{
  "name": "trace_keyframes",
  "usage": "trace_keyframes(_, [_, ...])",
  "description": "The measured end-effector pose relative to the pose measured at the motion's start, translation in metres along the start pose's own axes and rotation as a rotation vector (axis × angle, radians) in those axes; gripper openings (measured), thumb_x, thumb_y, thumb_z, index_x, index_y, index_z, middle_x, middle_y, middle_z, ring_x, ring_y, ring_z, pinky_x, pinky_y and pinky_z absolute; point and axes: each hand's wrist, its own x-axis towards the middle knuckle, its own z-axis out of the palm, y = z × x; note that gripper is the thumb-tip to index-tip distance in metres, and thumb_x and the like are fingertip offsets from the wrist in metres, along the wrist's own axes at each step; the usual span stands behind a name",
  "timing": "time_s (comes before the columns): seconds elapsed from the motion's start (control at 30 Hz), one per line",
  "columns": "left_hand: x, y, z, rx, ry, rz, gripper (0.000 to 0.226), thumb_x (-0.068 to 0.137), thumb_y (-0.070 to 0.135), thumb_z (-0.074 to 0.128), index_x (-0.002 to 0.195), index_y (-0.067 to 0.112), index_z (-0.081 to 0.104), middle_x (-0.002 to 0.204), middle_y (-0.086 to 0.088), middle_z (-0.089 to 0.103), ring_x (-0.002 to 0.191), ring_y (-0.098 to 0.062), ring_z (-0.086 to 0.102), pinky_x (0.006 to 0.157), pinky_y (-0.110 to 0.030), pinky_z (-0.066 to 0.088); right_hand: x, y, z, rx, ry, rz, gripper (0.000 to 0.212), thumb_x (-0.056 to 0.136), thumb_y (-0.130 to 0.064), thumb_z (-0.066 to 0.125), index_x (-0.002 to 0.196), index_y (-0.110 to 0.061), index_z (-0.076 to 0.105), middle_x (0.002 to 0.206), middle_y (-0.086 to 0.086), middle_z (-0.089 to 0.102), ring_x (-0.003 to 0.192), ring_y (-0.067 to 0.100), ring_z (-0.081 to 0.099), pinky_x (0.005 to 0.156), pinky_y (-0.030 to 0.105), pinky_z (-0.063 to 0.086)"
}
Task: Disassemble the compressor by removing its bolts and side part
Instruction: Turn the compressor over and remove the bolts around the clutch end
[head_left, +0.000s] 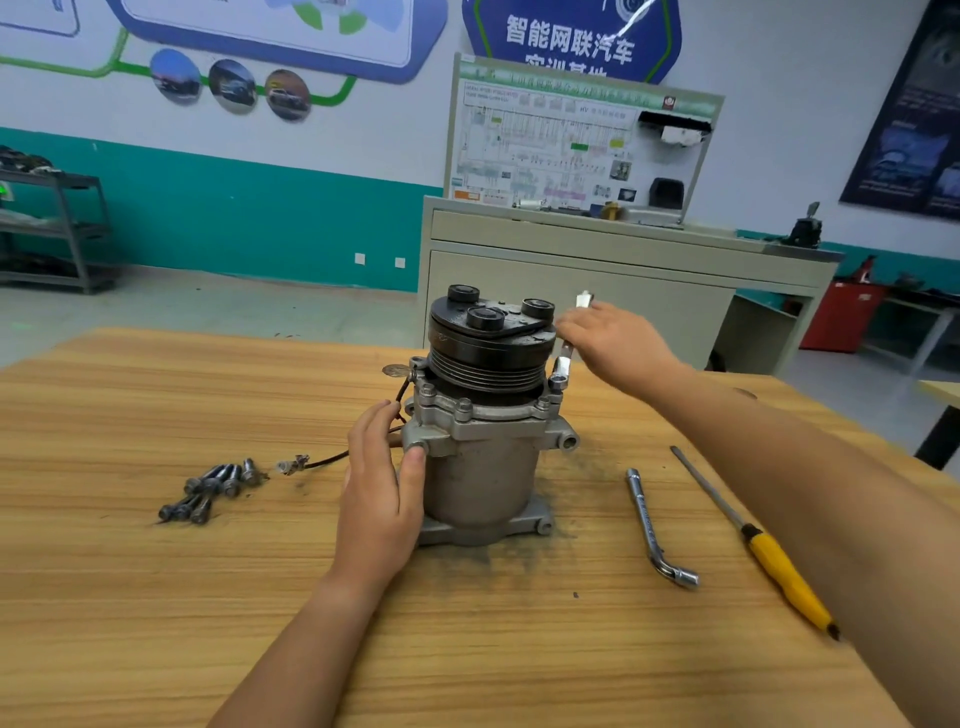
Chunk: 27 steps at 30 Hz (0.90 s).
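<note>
Head view: the compressor (483, 467) stands upright at mid-table, one hand bracing it and the other working a wrench.

On the wooden table (156, 623), a yellow-handled screwdriver (769, 561) and an L-shaped socket wrench (654, 525) lie to the right, with loose bolts (213, 491) heaped to the left. The left hand (382, 499) lies flat against the dull grey housing, thumb on a lug. A black grooved pulley (488, 343) caps the bolted flange. The right hand (618, 343) grips a wrench (563, 364) seated on a rear flange bolt, partly hiding it. A grey cabinet (597, 291) stands beyond.
</note>
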Motion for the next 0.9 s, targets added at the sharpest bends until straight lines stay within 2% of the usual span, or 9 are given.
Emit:
trace_keyframes(0.07, [0.000, 0.000, 0.000, -0.004, 0.000, -0.015, 0.064, 0.088, 0.049, 0.029, 0.138, 0.009, 0.035, 0.139, -0.002, 0.033, 0.121, -0.015, 0.041, 0.101, -0.033, 0.034, -0.003, 0.008, -0.013, 0.018, 0.010, 0.125, 0.026, 0.082, 0.010, 0.055, 0.107, 0.005, 0.063, 0.090, 0.024, 0.067, 0.078, 0.037, 0.064, 0.065, 0.046, 0.053])
trace_keyframes(0.13, [0.000, 0.001, 0.000, -0.005, 0.003, -0.016, 0.065, 0.088, 0.050, 0.028, 0.138, 0.009, 0.035, 0.141, -0.007, 0.033, 0.122, -0.009, 0.038, 0.101, -0.023, 0.031, -0.011, 0.013, -0.026, 0.077, 0.063, 0.412, 0.030, 0.097, -0.010, 0.042, 0.126, -0.003, 0.050, 0.081, 0.020, 0.063, 0.066, 0.030, 0.055, 0.055, 0.039, 0.044])
trace_keyframes(0.2, [0.002, 0.001, 0.001, 0.004, 0.005, -0.001, 0.064, 0.088, 0.048, 0.028, 0.137, 0.006, 0.035, 0.141, -0.010, 0.033, 0.120, 0.001, 0.032, 0.098, -0.007, 0.024, -0.022, 0.010, -0.040, 0.258, 0.081, 0.630, 0.033, 0.100, -0.018, 0.034, 0.131, -0.008, 0.041, 0.068, 0.011, 0.055, 0.056, 0.026, 0.047, 0.049, 0.032, 0.033])
trace_keyframes(0.27, [0.002, 0.001, 0.001, 0.009, 0.004, 0.007, 0.064, 0.089, 0.046, 0.028, 0.136, 0.004, 0.036, 0.140, -0.013, 0.033, 0.120, 0.003, 0.029, 0.095, 0.002, 0.020, -0.036, 0.004, -0.053, 0.359, -0.017, 0.703, 0.032, 0.100, -0.020, 0.032, 0.129, -0.010, 0.040, 0.063, 0.005, 0.050, 0.052, 0.021, 0.046, 0.045, 0.030, 0.034])
trace_keyframes(0.4, [0.002, 0.000, 0.001, -0.009, 0.013, 0.005, 0.065, 0.088, 0.047, 0.029, 0.137, 0.004, 0.035, 0.140, -0.014, 0.032, 0.119, 0.002, 0.030, 0.092, 0.004, 0.019, -0.062, -0.025, -0.070, 0.142, -0.390, 0.618, 0.027, 0.097, -0.015, 0.037, 0.124, -0.017, 0.042, 0.064, -0.001, 0.048, 0.054, 0.013, 0.048, 0.042, 0.027, 0.035])
trace_keyframes(0.63, [0.001, -0.001, 0.001, -0.015, 0.014, -0.045, 0.056, 0.091, 0.037, 0.036, 0.138, 0.007, 0.034, 0.141, -0.011, 0.030, 0.126, -0.017, 0.036, 0.089, 0.005, 0.022, -0.062, -0.055, -0.080, -0.118, -0.531, 0.460, 0.040, 0.087, -0.002, 0.043, 0.124, -0.018, 0.038, 0.059, -0.004, 0.040, 0.049, 0.010, 0.037, 0.037, 0.023, 0.024])
trace_keyframes(0.67, [0.001, -0.001, 0.001, -0.017, 0.014, -0.045, 0.055, 0.091, 0.035, 0.036, 0.138, 0.007, 0.034, 0.141, -0.011, 0.030, 0.126, -0.011, 0.037, 0.088, 0.005, 0.022, -0.059, -0.058, -0.083, -0.146, -0.552, 0.434, 0.041, 0.086, 0.000, 0.043, 0.124, -0.016, 0.039, 0.059, -0.004, 0.038, 0.048, 0.010, 0.036, 0.037, 0.023, 0.023])
trace_keyframes(0.77, [0.000, -0.001, 0.002, -0.022, 0.017, -0.025, 0.053, 0.091, 0.033, 0.036, 0.135, 0.004, 0.037, 0.140, -0.012, 0.031, 0.110, 0.026, 0.031, 0.082, 0.008, 0.023, -0.050, -0.070, -0.096, -0.265, -0.614, 0.345, 0.038, 0.088, 0.000, 0.044, 0.126, -0.008, 0.039, 0.059, -0.001, 0.033, 0.046, 0.011, 0.032, 0.036, 0.023, 0.021])
trace_keyframes(0.9, [-0.001, 0.002, 0.004, -0.046, 0.030, -0.039, 0.058, 0.089, 0.044, 0.034, 0.125, -0.001, 0.044, 0.139, -0.013, 0.033, 0.107, 0.030, 0.029, 0.079, 0.009, 0.023, -0.039, -0.086, -0.110, -0.366, -0.744, 0.251, 0.039, 0.091, 0.003, 0.041, 0.130, 0.003, 0.037, 0.063, 0.001, 0.024, 0.047, 0.015, 0.026, 0.038, 0.024, 0.020])
